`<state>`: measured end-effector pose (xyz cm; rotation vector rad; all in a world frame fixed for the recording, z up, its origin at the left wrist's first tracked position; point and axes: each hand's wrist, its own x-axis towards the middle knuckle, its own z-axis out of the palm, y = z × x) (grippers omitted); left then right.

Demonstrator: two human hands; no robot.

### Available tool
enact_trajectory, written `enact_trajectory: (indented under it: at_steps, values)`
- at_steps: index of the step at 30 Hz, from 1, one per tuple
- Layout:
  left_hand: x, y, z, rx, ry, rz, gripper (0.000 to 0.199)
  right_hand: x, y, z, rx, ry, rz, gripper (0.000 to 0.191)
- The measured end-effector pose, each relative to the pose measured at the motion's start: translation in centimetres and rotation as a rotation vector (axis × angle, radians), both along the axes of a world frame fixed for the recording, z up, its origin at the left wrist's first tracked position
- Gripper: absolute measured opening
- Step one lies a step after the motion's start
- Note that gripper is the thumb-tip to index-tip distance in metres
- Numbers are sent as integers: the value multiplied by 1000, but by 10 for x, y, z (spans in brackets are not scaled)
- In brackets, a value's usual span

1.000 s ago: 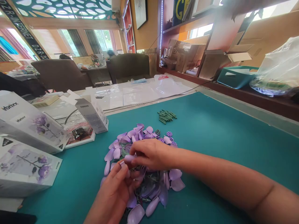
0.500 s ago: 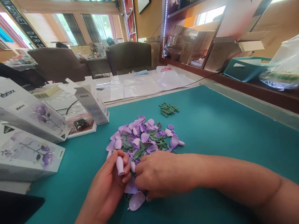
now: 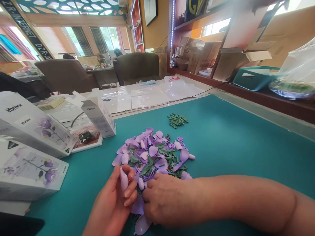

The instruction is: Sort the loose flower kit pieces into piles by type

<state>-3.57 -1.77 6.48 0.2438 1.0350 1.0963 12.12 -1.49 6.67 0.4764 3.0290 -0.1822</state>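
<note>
My left hand [image 3: 109, 203] is closed round a pale purple, bud-shaped plastic piece [image 3: 123, 181], holding it between thumb and fingers. Beside it, my right hand [image 3: 169, 200] reaches down into the near edge of the parts pile with bent fingers; its fingertips, and anything in them, are hidden. The pile mixes purple plastic petals [image 3: 154, 150] with green leaf pieces [image 3: 147, 168] and small purple wheel-shaped parts [image 3: 180, 139]. A large pale petal [image 3: 142, 225] lies just below the right hand's fingers.
Dark green stem sticks [image 3: 177, 120] lie grouped beyond the pile on the green mat [image 3: 221, 137]. Flower-printed boxes [image 3: 31, 167] and an upright opened carton [image 3: 99, 118] stand at the left. White sheeting [image 3: 145, 93] covers the surface behind; a teal basket [image 3: 254, 78] sits on the right ledge.
The bud-shaped piece has been turned in my left hand, its narrow tip now pointing up. My right hand stays at the pile's near edge. The camera view has tilted slightly upward.
</note>
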Motion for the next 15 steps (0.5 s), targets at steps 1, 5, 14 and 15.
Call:
enact_trajectory:
  at_steps: [1, 5, 14, 15]
  values:
    - [0, 0, 0, 6, 4, 7, 26, 0, 2, 3, -10, 6, -15, 12]
    - [1, -1, -4, 48, 13, 9, 24, 4, 12, 23, -92, 91, -183, 15]
    - [7, -4, -22, 57, 22, -172, 39, 11, 28, 29, -358, 376, -584, 21]
    - [9, -6, -21, 68, 26, -190, 43, 10, 27, 27, -368, 387, -573, 21]
